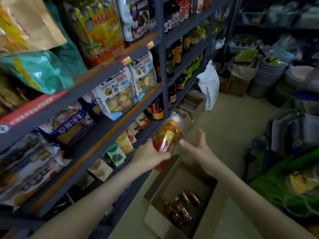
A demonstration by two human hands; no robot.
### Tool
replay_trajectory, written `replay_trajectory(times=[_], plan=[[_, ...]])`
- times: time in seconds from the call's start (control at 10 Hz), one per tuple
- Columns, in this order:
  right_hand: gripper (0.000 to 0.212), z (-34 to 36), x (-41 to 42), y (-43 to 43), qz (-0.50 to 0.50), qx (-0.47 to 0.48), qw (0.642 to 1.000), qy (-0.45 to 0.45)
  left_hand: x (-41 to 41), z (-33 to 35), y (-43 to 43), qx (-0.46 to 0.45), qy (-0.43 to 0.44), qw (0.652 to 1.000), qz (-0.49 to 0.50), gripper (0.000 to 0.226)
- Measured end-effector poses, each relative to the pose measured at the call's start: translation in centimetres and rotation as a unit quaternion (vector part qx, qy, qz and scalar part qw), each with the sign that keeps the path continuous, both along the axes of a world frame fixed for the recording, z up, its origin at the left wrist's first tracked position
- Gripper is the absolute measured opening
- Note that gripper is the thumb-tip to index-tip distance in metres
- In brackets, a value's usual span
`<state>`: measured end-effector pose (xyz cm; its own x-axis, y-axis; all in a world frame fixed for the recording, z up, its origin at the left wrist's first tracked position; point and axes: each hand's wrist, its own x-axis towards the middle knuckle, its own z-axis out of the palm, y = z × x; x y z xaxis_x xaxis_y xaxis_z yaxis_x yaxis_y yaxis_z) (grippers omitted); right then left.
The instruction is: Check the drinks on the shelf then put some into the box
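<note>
My left hand [150,155] grips an amber drink bottle [168,135] with a red and yellow label, held tilted in front of the shelf [110,125], above the box. To the bottle's right my right hand [195,144] hovers with fingers spread and holds nothing. An open cardboard box [214,200] stands on the floor below, with several dark bottles and cans [183,207] lying in it. More dark drink bottles [158,109] stand on the shelf beyond the held bottle.
The grey shelf unit on the left carries snack bags [119,94] and small cartons [117,152]. A white sack [209,85] leans by the far shelving. Cardboard boxes [234,85], stacked buckets [269,73] and a green crate [283,183] line the right side. Bare floor [233,123] runs between.
</note>
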<state>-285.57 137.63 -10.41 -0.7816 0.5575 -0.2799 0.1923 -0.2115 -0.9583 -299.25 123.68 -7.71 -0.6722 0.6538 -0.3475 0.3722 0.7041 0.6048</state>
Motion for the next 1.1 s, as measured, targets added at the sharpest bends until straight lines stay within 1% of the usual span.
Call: replay_trajectory(times=[0.1,0.2,0.3,0.4,0.5,0.6,0.7,0.8,0.9,1.0,1.1], plan=[[0.096,-4.1,-0.6,-2.3,0.064,-0.180,0.981,-0.023,0.8,-3.4,-0.4,-0.034,-0.062,0.997,-0.021,0.067],[0.075,-10.2,-0.8,-4.1,0.008,-0.238,0.970,-0.053,2.1,-8.8,-1.1,-0.046,-0.139,0.988,-0.045,0.068],[0.071,-18.3,0.4,-4.9,-0.027,-0.268,0.959,-0.086,3.1,-16.8,-2.1,-0.017,-0.265,0.964,-0.032,0.059],[0.064,-28.4,1.9,-5.0,-0.076,-0.240,0.951,-0.180,3.8,-26.9,-3.2,-0.041,-0.268,0.962,-0.034,0.039],[0.101,-39.6,2.7,-4.9,-0.059,-0.180,0.937,-0.292,4.4,-39.1,-4.8,-0.088,-0.177,0.979,-0.046,0.042],[0.094,-51.9,2.6,-4.9,0.002,-0.066,0.924,-0.376,4.4,-51.5,-5.9,-0.161,-0.048,0.982,-0.088,0.056],[0.101,-63.1,1.8,-5.8,0.090,0.059,0.907,-0.407,3.9,-62.4,-6.6,-0.216,0.031,0.970,-0.106,0.068],[0.101,-72.4,0.7,-7.1,0.205,0.153,0.853,-0.455,3.7,-71.7,-7.6,-0.176,0.101,0.974,-0.097,0.069],[0.088,-77.8,-0.7,-9.0,0.312,0.228,0.793,-0.470,4.0,-76.0,-8.6,-0.181,0.134,0.969,-0.099,0.062],[0.086,-79.0,-1.4,-9.9,0.349,0.257,0.774,-0.461,3.9,-76.6,-8.9,-0.183,0.125,0.969,-0.108,0.062],[0.078,-76.1,-1.8,-10.2,0.305,0.182,0.814,-0.459,3.3,-73.7,-8.4,-0.183,0.053,0.978,-0.084,0.057]])
